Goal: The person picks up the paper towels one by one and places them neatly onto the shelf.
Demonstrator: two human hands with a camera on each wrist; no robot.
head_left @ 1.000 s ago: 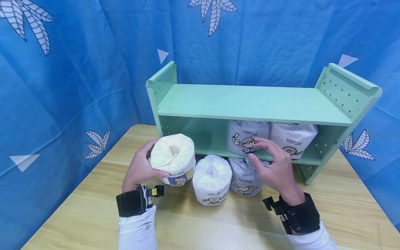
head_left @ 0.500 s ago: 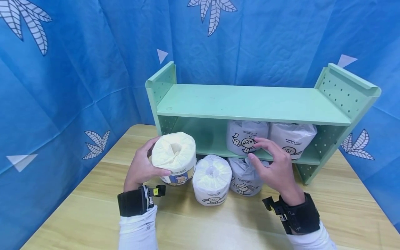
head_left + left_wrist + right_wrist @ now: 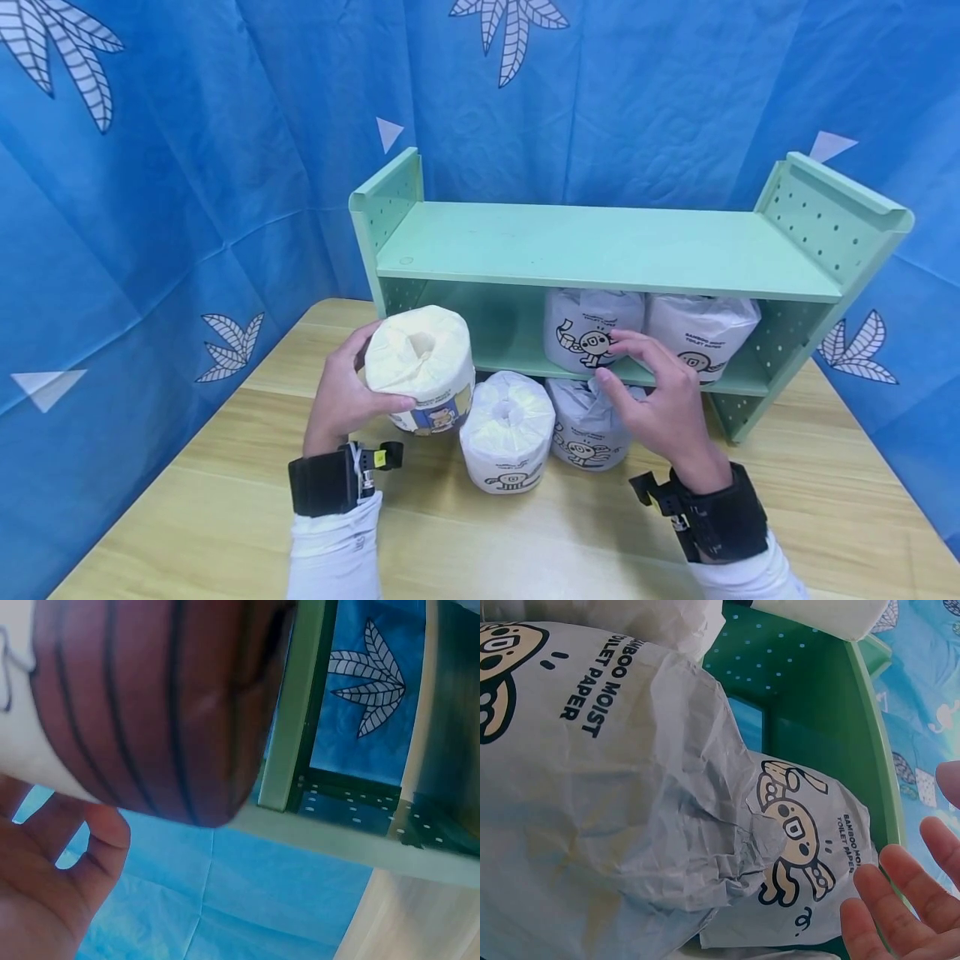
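My left hand (image 3: 345, 396) grips a wrapped toilet paper roll (image 3: 420, 358) from its left side, thumb across the front. Cream paper covers its top, and a coloured picture band runs round its lower part. In the left wrist view this roll (image 3: 150, 712) shows a brown striped side close to the lens. My right hand (image 3: 663, 400) is raised with fingers apart, in front of a white toilet paper roll (image 3: 588, 329) on the shelf. Below that hand, another white roll (image 3: 588, 425) with a crumpled top stands on the table. In the right wrist view the fingers (image 3: 904, 900) hold nothing.
A green two-tier shelf (image 3: 600, 246) with perforated side panels stands on the wooden table (image 3: 495, 554). One more white roll (image 3: 701, 333) sits on its lower tier at right. A white roll (image 3: 510, 433) stands in front, between the hands. Blue patterned cloth (image 3: 225, 167) hangs behind.
My left hand has lifted the toilet paper roll a little and brought it slightly to the right, closer to the shelf. The right hand has stayed in place.
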